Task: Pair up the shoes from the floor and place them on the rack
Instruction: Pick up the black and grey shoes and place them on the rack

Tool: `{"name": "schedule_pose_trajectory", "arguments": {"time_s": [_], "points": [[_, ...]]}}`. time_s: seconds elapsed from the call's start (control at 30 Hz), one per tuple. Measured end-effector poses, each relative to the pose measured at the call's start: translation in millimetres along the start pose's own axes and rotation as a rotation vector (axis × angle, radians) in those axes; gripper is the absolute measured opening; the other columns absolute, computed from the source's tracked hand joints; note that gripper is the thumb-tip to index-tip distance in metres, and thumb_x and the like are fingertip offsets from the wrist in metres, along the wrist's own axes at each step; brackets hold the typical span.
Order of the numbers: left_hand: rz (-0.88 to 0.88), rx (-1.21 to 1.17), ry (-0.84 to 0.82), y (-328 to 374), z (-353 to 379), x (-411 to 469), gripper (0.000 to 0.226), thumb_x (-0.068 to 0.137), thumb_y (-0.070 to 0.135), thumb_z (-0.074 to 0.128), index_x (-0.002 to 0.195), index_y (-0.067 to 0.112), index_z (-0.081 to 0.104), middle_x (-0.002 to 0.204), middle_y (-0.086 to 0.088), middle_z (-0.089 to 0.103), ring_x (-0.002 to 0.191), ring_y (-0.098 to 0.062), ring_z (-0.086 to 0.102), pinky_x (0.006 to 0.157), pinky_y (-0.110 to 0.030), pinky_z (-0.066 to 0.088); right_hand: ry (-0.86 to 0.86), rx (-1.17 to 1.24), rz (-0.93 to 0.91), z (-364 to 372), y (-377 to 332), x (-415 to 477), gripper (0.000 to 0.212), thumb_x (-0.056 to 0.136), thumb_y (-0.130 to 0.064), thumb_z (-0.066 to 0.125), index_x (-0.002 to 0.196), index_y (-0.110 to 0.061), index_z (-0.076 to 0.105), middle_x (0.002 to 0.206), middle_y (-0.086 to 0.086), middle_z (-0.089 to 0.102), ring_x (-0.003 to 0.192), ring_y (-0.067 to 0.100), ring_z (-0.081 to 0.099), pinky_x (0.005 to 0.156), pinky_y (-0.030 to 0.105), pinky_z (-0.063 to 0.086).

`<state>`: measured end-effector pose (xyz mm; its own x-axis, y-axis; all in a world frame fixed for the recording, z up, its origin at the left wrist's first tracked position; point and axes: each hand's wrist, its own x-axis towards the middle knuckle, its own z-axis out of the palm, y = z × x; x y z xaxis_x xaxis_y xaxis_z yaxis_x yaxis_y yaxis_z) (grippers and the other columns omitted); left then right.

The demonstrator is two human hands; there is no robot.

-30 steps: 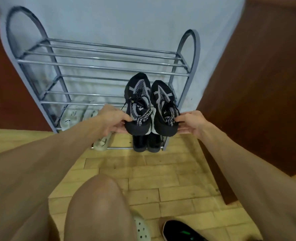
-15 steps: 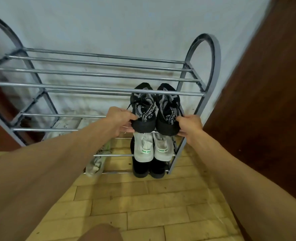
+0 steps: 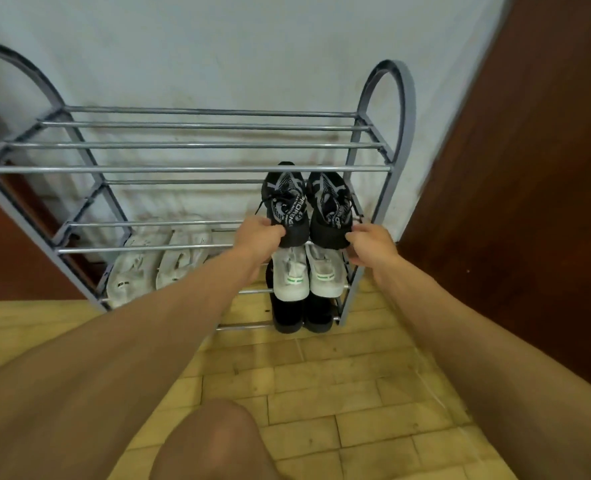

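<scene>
Currently, head view only: we have both hands out at the right end of the rack (image 3: 387,98), each on 1 shoe of the black knit pair. Our left hand (image 3: 257,233) has its fingers (image 3: 273,230) clenched on the heel of the left black shoe (image 3: 287,209); our right hand (image 3: 368,242) pinches the heel of the right black shoe (image 3: 332,209). Heels face us, toes point at the wall, shoes side by side and touching, so they go in as 1 matched pair. They sit on the upper-middle tier, under the top rails; we judge they are being seated or pushed back, hence the heel grip. Whether the soles fully rest on the rails we cannot tell.

Below them, same column: a white pair with green heel tabs (image 3: 306,275), then a dark pair (image 3: 302,313) at the bottom. Stacking at the right end looks like it keeps pairs aligned. Further left on a lower tier lies a white pair (image 3: 159,261), well apart from our hands. Top tier holds nothing. Our bare knee (image 3: 214,441) shows low in frame over the tiled floor (image 3: 322,375); no loose shoes visible there now.
</scene>
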<state>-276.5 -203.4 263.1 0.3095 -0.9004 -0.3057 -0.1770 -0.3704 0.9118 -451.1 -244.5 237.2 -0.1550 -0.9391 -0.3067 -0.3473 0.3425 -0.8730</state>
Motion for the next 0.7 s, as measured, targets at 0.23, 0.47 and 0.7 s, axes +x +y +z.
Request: {"name": "schedule_pose_trajectory", "arguments": {"time_s": [0.23,0.47,0.7], "points": [[-0.120,-0.177,-0.126,-23.3,33.1,-110.5,0.015,0.089,0.016,0.059,0.104,0.014,0.059,0.106,-0.003,0.057,0.100,-0.021,0.054,0.075,-0.032,0.052,-0.311,-0.264,0.041,-52.8,70.4,-85.0,0.026,0.098,-0.008,0.048,0.119,-0.007,0.063,0.128,0.009,0.058,0.108,0.025,0.060,0.080,0.031,0.054],[-0.060,0.161,-0.444,-70.9,96.7,-194.9,0.039,0.089,0.024,0.057,0.127,0.015,0.054,0.126,-0.003,0.055,0.116,-0.021,0.054,0.091,-0.034,0.045,-0.419,-0.459,0.287,-121.9,165.1,-155.1,0.034,0.101,-0.009,0.039,0.131,-0.005,0.054,0.139,0.017,0.052,0.131,0.037,0.047,0.101,0.042,0.046],[-0.065,0.450,-0.703,-153.7,142.9,-259.0,0.031,0.092,0.026,0.056,0.121,0.018,0.060,0.119,0.003,0.054,0.113,-0.018,0.049,0.098,-0.029,0.041,-0.115,-0.247,0.448,-173.9,293.4,-220.1,0.027,0.095,-0.001,0.048,0.119,-0.001,0.061,0.127,0.020,0.061,0.098,0.023,0.059,0.082,0.036,0.053]]}}
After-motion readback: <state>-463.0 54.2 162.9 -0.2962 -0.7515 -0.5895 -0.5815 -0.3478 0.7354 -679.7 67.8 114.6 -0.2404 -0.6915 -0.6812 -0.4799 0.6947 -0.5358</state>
